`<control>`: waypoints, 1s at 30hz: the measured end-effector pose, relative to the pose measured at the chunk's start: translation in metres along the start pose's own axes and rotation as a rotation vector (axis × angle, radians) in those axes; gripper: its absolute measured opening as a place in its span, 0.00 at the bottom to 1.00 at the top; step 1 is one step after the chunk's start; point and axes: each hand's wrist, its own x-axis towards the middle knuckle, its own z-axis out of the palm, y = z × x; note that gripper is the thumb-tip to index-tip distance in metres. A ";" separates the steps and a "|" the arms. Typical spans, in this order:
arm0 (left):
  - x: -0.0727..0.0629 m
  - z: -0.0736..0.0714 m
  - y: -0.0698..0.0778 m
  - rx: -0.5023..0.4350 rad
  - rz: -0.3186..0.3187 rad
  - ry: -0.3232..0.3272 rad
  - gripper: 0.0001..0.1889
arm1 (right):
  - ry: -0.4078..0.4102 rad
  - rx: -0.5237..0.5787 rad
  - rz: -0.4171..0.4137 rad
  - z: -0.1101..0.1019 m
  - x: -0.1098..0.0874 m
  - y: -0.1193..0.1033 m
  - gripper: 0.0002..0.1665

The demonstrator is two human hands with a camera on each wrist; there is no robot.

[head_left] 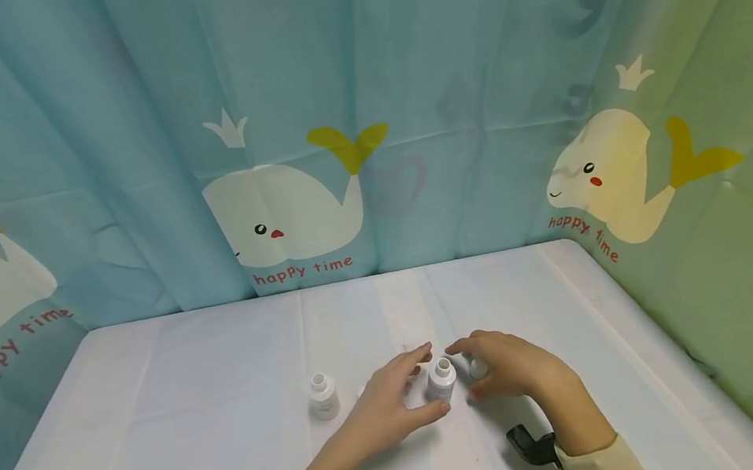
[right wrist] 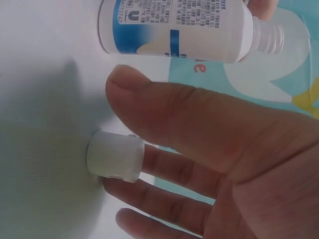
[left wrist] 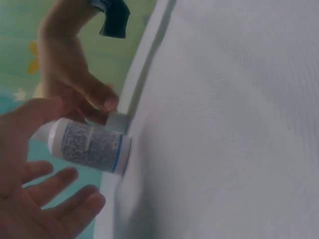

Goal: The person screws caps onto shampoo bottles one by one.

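Observation:
A white bottle (head_left: 442,382) with no cap on its neck stands upright between the two hands. Printed text and a blue band show on its label (right wrist: 169,30) in the right wrist view. Around its left side is my left hand (head_left: 388,408), thumb and fingers spread apart. My right hand (head_left: 508,364) hovers over a small white cap (right wrist: 114,155), which stands on the table. In the right wrist view the thumb is apart from the cap, and the fingers lie behind it. The same cap (left wrist: 117,122) shows beside the bottle's base in the left wrist view.
Left of the left hand stands a second uncapped white bottle (head_left: 323,397). A white cloth covers the table (head_left: 216,431). Behind it hangs a blue-green curtain (head_left: 437,100) with whale prints, continuing along the right side. A black wrist mount (head_left: 534,446) sits at the right wrist.

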 end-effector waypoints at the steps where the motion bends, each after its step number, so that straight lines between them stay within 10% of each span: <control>1: 0.001 0.001 -0.001 -0.015 0.002 -0.004 0.40 | -0.001 -0.001 0.001 0.000 0.000 0.000 0.38; 30: 0.015 0.021 -0.008 -0.029 -0.075 0.074 0.21 | 0.020 -0.017 -0.057 0.004 0.002 0.006 0.18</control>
